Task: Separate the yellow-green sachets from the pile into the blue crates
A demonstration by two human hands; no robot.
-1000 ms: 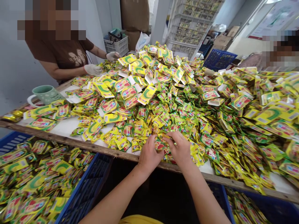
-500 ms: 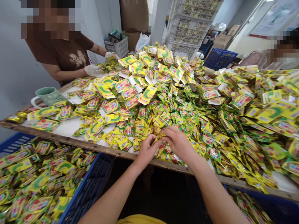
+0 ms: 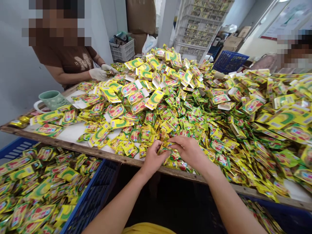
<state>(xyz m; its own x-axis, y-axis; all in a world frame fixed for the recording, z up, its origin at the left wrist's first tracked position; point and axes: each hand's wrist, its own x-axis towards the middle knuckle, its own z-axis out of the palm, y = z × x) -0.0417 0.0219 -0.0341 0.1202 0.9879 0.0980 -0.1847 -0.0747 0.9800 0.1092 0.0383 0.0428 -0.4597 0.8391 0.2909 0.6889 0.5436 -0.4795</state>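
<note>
Just above the table's front edge, my left hand (image 3: 154, 158) is closed on a small yellow-green sachet (image 3: 163, 149), with the thumb laid along its near side. My right hand (image 3: 189, 152) meets it from the other side, its thumb and fingertips pinched at the sachet's edge. My fingers cover much of the sachet. Under and beyond both hands spreads a heap of loose foil sachets (image 3: 195, 112) in yellow and green. Flat yellow cartons (image 3: 154, 99) with red and green print lie piled on top of the heap, several with white end flaps open.
A blue crate (image 3: 80, 198) of filled packs stands below the table edge (image 3: 109, 156) at left. A green mug (image 3: 52, 100) sits at the table's left end. Across the table is a co-worker with white-gloved hands (image 3: 97, 74). Stacked white crates (image 3: 192, 32) rise behind.
My hands have shifted slightly apart around the sachet, the right one moving a little to the right. The co-worker's gloved hands have come closer together, and a yellow pack no longer shows in them.
</note>
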